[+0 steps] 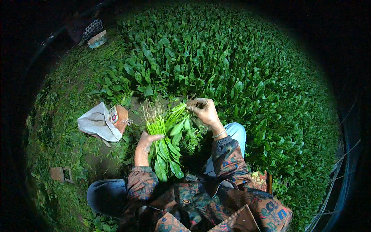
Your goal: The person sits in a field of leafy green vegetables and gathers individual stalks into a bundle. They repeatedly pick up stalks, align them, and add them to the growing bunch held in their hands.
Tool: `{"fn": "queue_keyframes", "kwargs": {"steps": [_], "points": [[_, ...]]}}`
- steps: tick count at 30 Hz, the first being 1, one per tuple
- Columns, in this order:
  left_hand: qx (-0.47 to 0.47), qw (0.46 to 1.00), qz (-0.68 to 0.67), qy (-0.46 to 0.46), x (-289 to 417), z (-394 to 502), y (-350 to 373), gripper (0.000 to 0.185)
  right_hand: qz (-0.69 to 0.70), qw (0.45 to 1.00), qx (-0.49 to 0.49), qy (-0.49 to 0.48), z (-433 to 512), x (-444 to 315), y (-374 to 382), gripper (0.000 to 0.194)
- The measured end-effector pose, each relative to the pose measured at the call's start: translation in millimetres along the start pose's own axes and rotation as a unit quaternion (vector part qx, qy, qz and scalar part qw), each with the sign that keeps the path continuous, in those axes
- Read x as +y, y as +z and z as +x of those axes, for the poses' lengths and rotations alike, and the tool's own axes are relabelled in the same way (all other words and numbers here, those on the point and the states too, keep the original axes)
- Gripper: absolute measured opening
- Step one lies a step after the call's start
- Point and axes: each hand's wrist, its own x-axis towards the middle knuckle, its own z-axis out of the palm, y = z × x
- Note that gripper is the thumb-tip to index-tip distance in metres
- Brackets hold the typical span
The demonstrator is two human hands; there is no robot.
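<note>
My left hand (147, 142) is closed round a thick bunch of leafy greens (158, 126), apparently spinach, its thumb across the pale green stems. The bunch's thin brown roots point up, away from me, and its broad leaves hang down towards my lap. To the right, my right hand (202, 110) pinches a few more plants (177, 113) near their roots between thumb and fingers. Their stems slant down to the left, and their leaves lie against the held bunch. A light band circles my right wrist.
A dense bed of leafy plants (208, 63) fills the ground ahead and right. On the left lie a white and orange bag (100, 121) and a small stool-like object (57, 174). A basin-like container (97, 39) stands far left beside checkered cloth. My knees flank the work area.
</note>
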Motion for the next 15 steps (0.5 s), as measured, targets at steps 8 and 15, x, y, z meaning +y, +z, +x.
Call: {"fn": "queue_keyframes", "kwargs": {"steps": [8,15], "points": [[0.004,1.0,0.023,0.006,-5.4,3.9,-5.2,0.049,0.007,0.963,0.268,0.004,3.2,-8.7,-14.9,0.029],[-0.01,1.0,0.025,-0.005,-8.7,6.7,1.3,0.059,-0.271,0.941,-0.033,-0.201,-1.6,-10.4,-6.1,0.03]]}}
